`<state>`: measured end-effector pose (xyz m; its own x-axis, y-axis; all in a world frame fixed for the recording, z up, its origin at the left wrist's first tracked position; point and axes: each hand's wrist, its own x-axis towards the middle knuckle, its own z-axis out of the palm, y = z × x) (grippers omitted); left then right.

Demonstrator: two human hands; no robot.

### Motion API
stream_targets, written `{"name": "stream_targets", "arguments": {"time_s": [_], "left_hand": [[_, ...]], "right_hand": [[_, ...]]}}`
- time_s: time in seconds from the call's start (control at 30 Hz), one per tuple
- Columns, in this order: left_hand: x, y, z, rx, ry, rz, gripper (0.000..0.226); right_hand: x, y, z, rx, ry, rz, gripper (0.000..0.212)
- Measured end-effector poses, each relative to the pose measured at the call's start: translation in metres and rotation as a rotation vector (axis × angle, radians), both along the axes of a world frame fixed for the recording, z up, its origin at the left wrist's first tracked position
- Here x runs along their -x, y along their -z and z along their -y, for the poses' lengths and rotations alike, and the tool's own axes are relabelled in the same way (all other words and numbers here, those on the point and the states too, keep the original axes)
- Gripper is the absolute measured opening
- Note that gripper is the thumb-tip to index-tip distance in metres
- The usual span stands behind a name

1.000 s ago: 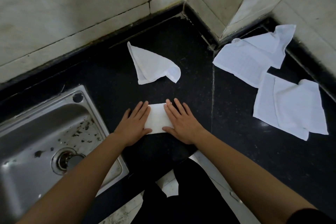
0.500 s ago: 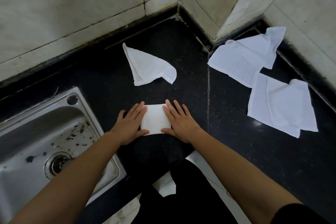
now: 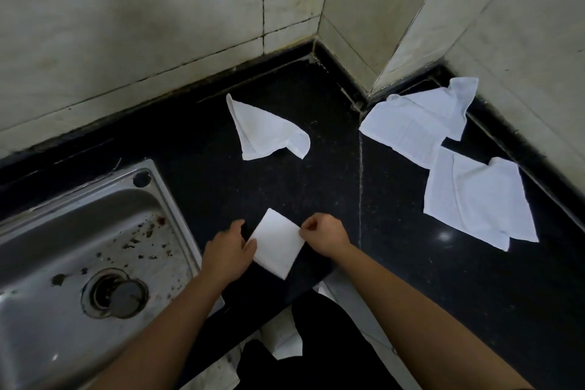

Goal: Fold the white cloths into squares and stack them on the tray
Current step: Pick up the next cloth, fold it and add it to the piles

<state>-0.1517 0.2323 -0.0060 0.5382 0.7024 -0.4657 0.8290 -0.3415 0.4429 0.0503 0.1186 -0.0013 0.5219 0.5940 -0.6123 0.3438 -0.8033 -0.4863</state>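
Observation:
A small folded white cloth (image 3: 276, 244) sits turned at an angle near the front edge of the black counter (image 3: 316, 187). My left hand (image 3: 229, 250) holds its left corner, thumb on top. My right hand (image 3: 323, 236) pinches its right corner with curled fingers. A loosely rumpled white cloth (image 3: 264, 130) lies farther back in the middle. Two more unfolded white cloths lie at the right: one in the corner (image 3: 418, 123), one nearer (image 3: 478, 199), overlapping a little. No tray is in view.
A steel sink (image 3: 95, 247) with a drain and dark specks fills the lower left. Tiled walls (image 3: 158, 25) close off the counter at the back and right. The counter's front edge runs just below my hands.
Both hands were pressing flat on the folded cloth. Now they grip its left and right corners, and the cloth has turned to an angle.

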Motion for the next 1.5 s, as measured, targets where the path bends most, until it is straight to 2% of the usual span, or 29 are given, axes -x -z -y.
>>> {"name": "stream_targets", "arguments": {"time_s": [0.1,0.23,0.33,0.43,0.5,0.6,0.67,0.77,0.9,1.03,1.07,1.17,1.3,1.4,1.5], "left_hand": [[0.008,-0.003,0.004,0.057,0.024,-0.031,0.060],[0.006,-0.006,0.000,0.066,0.056,-0.069,0.060],[0.001,-0.013,-0.001,0.049,0.115,-0.130,0.061],[-0.012,-0.021,-0.002,-0.069,0.196,-0.139,0.065],[-0.026,-0.028,-0.003,-0.145,0.291,-0.077,0.073],[-0.049,-0.040,-0.008,-0.114,0.489,-0.091,0.081],[-0.063,-0.044,-0.015,-0.108,0.628,-0.168,0.073],[-0.071,-0.054,-0.021,-0.127,0.746,-0.205,0.039],[-0.062,-0.066,-0.022,-0.153,0.638,0.028,0.014],[-0.050,-0.084,-0.016,-0.193,0.576,0.163,0.010],[-0.046,-0.088,-0.015,-0.213,0.573,0.180,0.010],[-0.032,-0.102,-0.013,-0.216,0.516,0.203,0.009],[-0.005,-0.119,-0.020,-0.013,0.252,0.316,0.004],[0.013,-0.132,-0.028,0.180,0.103,0.423,0.010],[0.030,-0.147,-0.025,0.522,-0.096,0.581,0.037]], "right_hand": [[-0.002,-0.001,0.003,-0.040,0.023,-0.038,0.009],[0.001,-0.006,0.006,0.013,-0.100,-0.046,0.031],[0.009,-0.008,0.008,0.020,-0.149,0.038,0.020],[0.014,-0.012,0.011,-0.054,-0.106,0.063,0.012],[0.014,-0.016,0.013,-0.109,-0.132,0.066,0.009],[0.010,-0.026,0.020,-0.192,-0.214,0.067,0.010],[0.004,-0.032,0.025,-0.225,-0.262,0.070,0.011],[-0.007,-0.043,0.036,-0.213,-0.300,0.085,0.010],[-0.015,-0.053,0.045,-0.190,-0.287,0.145,0.013],[-0.007,-0.059,0.033,-0.225,-0.353,0.122,0.054],[-0.003,-0.062,0.027,-0.247,-0.387,0.104,0.056],[0.006,-0.072,0.012,-0.324,-0.469,0.110,0.027],[0.007,-0.091,0.004,-0.335,-0.453,0.046,0.020],[0.010,-0.106,0.000,-0.390,-0.341,-0.118,0.025],[0.017,-0.123,0.002,-0.450,-0.163,-0.320,0.040]]}}
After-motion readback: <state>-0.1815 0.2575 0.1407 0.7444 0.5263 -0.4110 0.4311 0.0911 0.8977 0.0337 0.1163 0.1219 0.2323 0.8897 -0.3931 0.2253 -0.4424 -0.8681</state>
